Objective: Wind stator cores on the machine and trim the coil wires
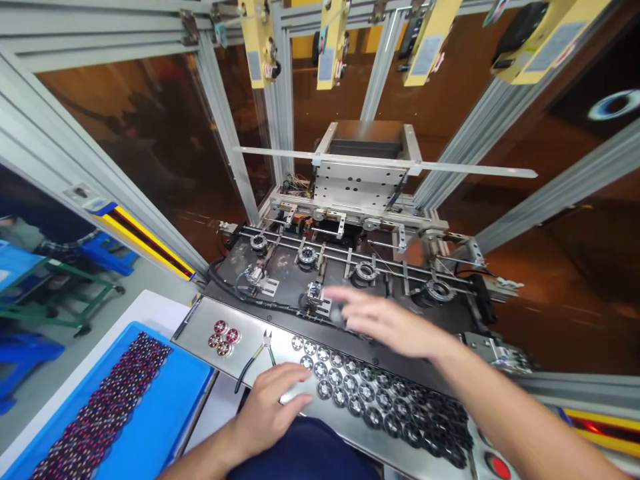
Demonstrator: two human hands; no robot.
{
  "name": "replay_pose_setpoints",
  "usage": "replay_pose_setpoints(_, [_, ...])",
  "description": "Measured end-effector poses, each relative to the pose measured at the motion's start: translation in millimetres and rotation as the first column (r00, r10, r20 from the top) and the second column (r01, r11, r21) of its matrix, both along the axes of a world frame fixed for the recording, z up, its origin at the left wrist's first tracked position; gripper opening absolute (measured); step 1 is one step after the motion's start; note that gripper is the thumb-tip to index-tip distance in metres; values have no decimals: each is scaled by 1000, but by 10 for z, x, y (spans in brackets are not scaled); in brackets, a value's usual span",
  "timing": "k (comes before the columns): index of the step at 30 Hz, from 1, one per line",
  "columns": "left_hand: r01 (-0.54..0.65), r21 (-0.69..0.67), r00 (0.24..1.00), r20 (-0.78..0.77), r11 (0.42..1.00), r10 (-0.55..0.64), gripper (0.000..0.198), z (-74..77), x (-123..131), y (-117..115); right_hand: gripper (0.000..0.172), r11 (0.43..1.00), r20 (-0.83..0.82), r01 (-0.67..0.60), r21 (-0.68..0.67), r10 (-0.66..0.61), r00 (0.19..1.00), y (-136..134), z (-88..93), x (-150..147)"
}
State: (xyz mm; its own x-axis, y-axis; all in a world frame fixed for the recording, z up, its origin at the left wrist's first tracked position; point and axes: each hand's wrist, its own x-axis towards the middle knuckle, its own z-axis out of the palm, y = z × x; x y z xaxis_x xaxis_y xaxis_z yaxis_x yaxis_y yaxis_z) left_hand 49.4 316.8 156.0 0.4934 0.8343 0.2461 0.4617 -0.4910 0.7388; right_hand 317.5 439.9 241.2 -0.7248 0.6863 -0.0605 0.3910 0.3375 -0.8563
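My left hand (274, 403) hovers at the near edge of the metal shelf (195, 333), thumb and fingers apart with nothing between them, beside the left end of the rows of black round parts (351, 383). Over the black machine bed my right hand (383, 320) is stretched out, slightly blurred, its fingers apart and no part visible in it. Its fingertips are near a small metal fixture (315, 297). Green-handled cutters (267, 340) lie on the shelf above my left hand. Several red-centred round parts (220, 327) sit at the shelf's left.
A blue tray (175, 393) at lower left holds rows of dark and red parts. Ring-shaped holders (307, 257) line the machine bed below a metal rail. Yellow units (333, 47) hang above. A red button (498, 465) is at lower right, below my right forearm.
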Motion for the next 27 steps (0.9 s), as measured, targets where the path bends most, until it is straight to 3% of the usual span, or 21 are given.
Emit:
replay_pose_setpoints(1, [63, -31, 993, -95, 998, -65, 23, -121, 8, 3, 41, 986, 116, 91, 140, -108, 987, 212, -52, 160])
replay_pose_setpoints(2, [120, -61, 975, -181, 991, -130, 20, -241, 17, 2, 40, 970, 165, 147, 193, -180, 970, 422, -127, 314])
replay_pose_setpoints(5, [197, -123, 918, -324, 973, -227, 30, -548, 49, -17, 40, 944, 260, 214, 250, -278, 925, 918, -447, 671])
replay_pose_setpoints(7, [196, -140, 900, -368, 971, -234, 44, -683, 71, -39, 31, 941, 307, 212, 264, -291, 906, 1084, -669, 795])
replay_pose_setpoints(12, [184, -157, 855, -462, 970, -236, 51, -859, 108, -92, 23, 944, 374, 156, 290, -262, 890, 1180, -969, 885])
replay_pose_setpoints(22, [136, -58, 852, -503, 989, -147, 24, -1105, 116, -164, 25, 946, 451, 69, 318, -215, 866, 1301, -1044, 878])
replay_pose_setpoints(27, [131, -19, 863, -489, 991, -123, 20, -1187, 113, -153, 26, 948, 471, 47, 313, -198, 860, 1305, -1105, 875])
